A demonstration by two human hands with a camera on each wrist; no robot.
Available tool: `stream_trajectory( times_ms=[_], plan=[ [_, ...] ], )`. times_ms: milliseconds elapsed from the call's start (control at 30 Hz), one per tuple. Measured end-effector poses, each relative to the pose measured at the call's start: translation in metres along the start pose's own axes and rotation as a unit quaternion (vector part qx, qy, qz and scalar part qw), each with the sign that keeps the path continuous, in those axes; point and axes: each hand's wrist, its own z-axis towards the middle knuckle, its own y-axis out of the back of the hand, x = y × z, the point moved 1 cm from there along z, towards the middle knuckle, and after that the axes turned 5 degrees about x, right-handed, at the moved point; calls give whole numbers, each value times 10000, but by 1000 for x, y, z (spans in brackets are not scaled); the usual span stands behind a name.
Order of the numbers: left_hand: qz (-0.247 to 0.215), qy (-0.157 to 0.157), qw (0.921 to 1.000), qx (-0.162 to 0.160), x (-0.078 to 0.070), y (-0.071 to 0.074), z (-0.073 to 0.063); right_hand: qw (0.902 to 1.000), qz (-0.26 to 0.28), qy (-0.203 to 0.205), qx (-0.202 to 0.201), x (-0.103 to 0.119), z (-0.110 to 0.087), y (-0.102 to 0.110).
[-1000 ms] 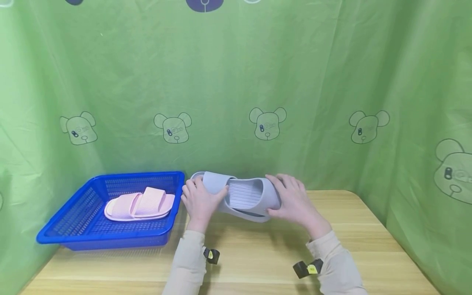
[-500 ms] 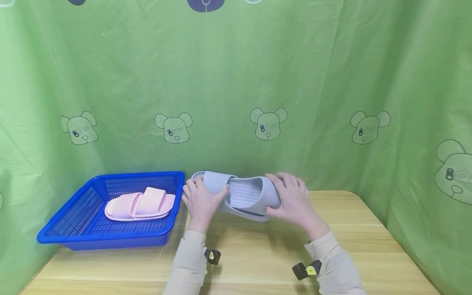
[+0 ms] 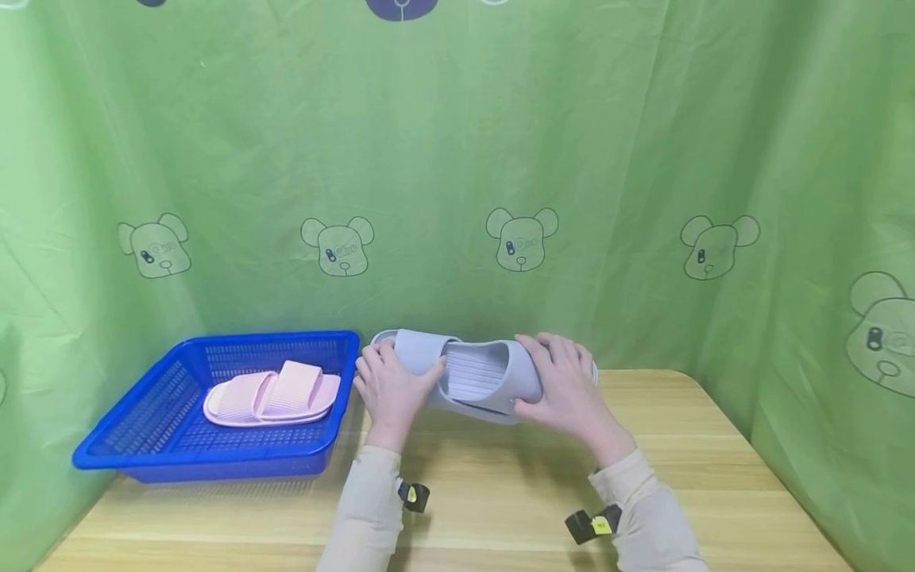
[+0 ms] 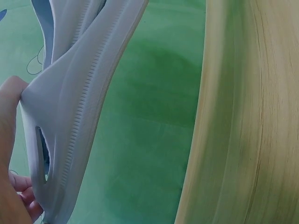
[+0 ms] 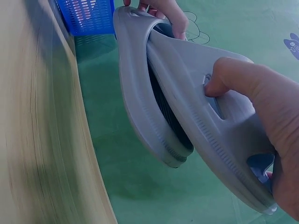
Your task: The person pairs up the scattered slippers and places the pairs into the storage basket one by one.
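Note:
Two grey slippers are held overlapped, heel into strap, above the table. My left hand grips the left slipper at its strap and toe end, thumb on the strap's edge. With my right hand I hold the right slipper across its strap. Seen from the right wrist, the right thumb presses at a slot in the strap. The left wrist view shows the slipper's side and part of the left hand. My palms hide both toe ends in part.
A blue plastic basket stands at the left of the wooden table. Inside lies a pair of pink slippers, overlapped. A green curtain with bear faces hangs behind and at both sides.
The grey slippers' front lower edge has risen slightly, and more of the right toe end shows past my right hand. Both hands keep their grip; the basket stays put.

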Motion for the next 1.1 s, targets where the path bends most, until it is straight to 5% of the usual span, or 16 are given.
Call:
stream_trajectory(
  times_ms=[1100],
  plan=[
    [97,-123,9999,-60,-2,0,-2,9995,-7,72,-322,4,0,-2]
  ],
)
